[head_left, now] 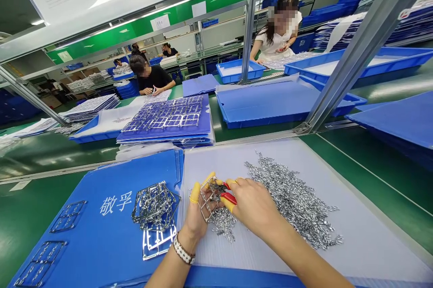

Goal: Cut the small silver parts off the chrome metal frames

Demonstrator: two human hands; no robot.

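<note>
Stamped metal frame (207,197) is pinched up off the gray corrugated sheet (365,243) by the left hand (194,216), its yellow finger cots (195,193) gripping the wire-like edges. Right hand (253,206) is clamped around red-handled pliers (229,191), tips right up at the frame. Loose shiny metal clips (291,202) are heaped just below, with a tangled stack of frames (155,206) on the blue corrugated board (84,243) beside it.

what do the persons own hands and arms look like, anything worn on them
The left hand and right hand are bare apart from yellow finger cots on some fingers; neither wears a full glove. A white and brown banded bracelet circles the left wrist. Both forearms are bare, with no sleeves in view.
</note>
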